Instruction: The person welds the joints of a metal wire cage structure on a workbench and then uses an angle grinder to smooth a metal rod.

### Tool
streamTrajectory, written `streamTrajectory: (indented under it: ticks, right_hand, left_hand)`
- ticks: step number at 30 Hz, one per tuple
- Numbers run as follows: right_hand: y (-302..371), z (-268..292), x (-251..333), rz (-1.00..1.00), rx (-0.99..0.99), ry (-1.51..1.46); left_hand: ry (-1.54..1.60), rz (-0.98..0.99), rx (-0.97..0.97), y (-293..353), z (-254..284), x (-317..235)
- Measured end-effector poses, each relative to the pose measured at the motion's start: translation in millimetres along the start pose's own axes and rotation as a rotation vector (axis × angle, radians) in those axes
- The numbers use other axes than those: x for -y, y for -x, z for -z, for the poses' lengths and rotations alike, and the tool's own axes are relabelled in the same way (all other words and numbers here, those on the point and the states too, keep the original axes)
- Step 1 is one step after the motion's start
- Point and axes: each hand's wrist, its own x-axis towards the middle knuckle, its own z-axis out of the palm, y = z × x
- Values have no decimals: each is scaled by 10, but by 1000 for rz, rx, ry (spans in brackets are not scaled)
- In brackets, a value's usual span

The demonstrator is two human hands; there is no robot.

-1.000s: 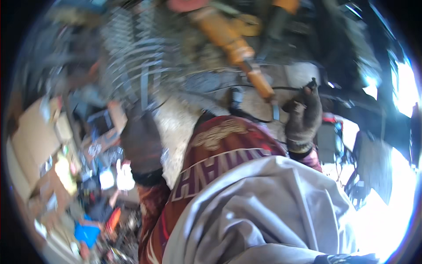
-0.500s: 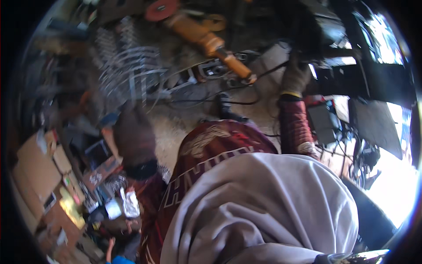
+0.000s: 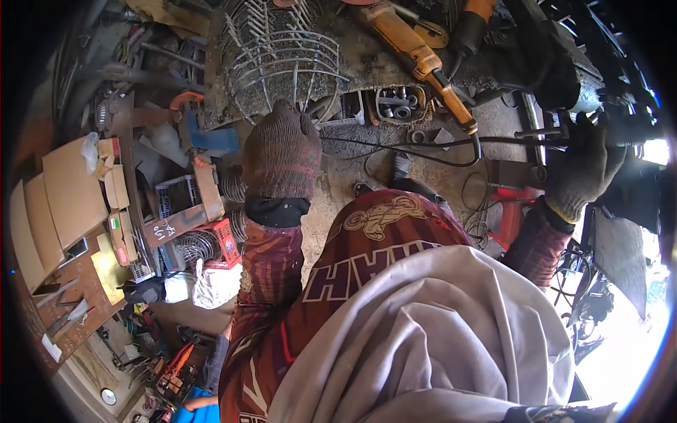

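My left hand (image 3: 282, 158), in a dark knitted glove, is at the near end of a wire rack (image 3: 293, 60) of curved and straight metal rods. Its back faces up, and its fingers are hidden, so whether they grip the rack does not show. Out to the right, my right hand (image 3: 582, 169), in a grey-brown glove, is closed at a dark tool with a short metal rod (image 3: 539, 132) sticking out to the left. The tool's kind cannot be made out. A black cable (image 3: 515, 139) runs up to it.
An orange power tool (image 3: 405, 46) lies on the dark worktable (image 3: 218, 92), beside a basket of metal rings (image 3: 402, 106). A red machine or stand (image 3: 509, 211) is below my right hand. Cardboard boxes (image 3: 74, 190) and a red crate (image 3: 227, 243) stand at left. Part of another person shows at lower left.
My left hand has come up and right to the rack's near end. My right hand has shifted right and slightly down in view. The whole view has swung and is sharper.
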Motion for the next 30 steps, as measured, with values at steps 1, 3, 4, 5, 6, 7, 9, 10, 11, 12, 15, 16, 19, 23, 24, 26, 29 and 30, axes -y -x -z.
streamTrajectory:
  ticks: [1, 3, 4, 5, 6, 7, 9, 10, 11, 12, 15, 16, 19, 23, 24, 26, 29, 30]
  right_hand:
    - [37, 33, 15, 20, 37, 13]
    - [68, 2, 7, 10, 198, -270]
    - [65, -4, 20, -112, 340, -560]
    - [80, -48, 136, -263, 449, -793]
    - [147, -65, 264, -306, 443, -588]
    - [115, -102, 241, -272, 557, -458]
    - [58, -178, 189, -156, 784, -192]
    - [89, -328, 372, -325, 822, -354]
    - [78, -428, 468, -493, 859, -511]
    - [80, -445, 278, -549, 933, -581]
    - [28, -560, -99, -748, 1098, -872]
    - [1, -597, -129, -721, 1154, -843]
    - [-176, -747, -83, -601, 1295, -645]
    - [-70, -887, -51, -644, 1227, -613]
    - [-85, -914, -97, -758, 1300, -661]
    - [-100, -973, -240, -905, 1365, -679]
    - [57, -1122, -421, -927, 1259, -603]
    - [26, -1136, -525, -934, 1423, -765]
  left_hand:
    - [-12, -17, -24, 6, -5, 7]
    - [5, -36, -35, 6, -9, 10]
    - [29, -33, -23, 4, -1, 17]
    - [52, -32, -13, -20, 6, 15]
    - [24, -87, -40, -44, -57, 60]
    - [-13, -133, -66, -45, -101, 124]
    - [-35, -130, -87, 21, -134, 178]
    - [-15, -95, -90, 31, -69, 95]
    - [11, -59, -93, 25, -32, 40]
    - [0, -67, -94, 2, -13, 27]
    - [-80, -149, -121, 17, -58, 78]
    - [-136, -230, -156, 29, -110, 147]
    - [-125, -227, -150, 68, -132, 166]
    - [-3, -112, -152, 69, -76, 56]
    - [-57, -154, -154, 63, -79, 68]
    - [-161, -241, -151, 50, -54, 81]
    - [-316, -305, -40, 47, 51, 11]
    - [-249, -267, -39, 27, 71, -7]
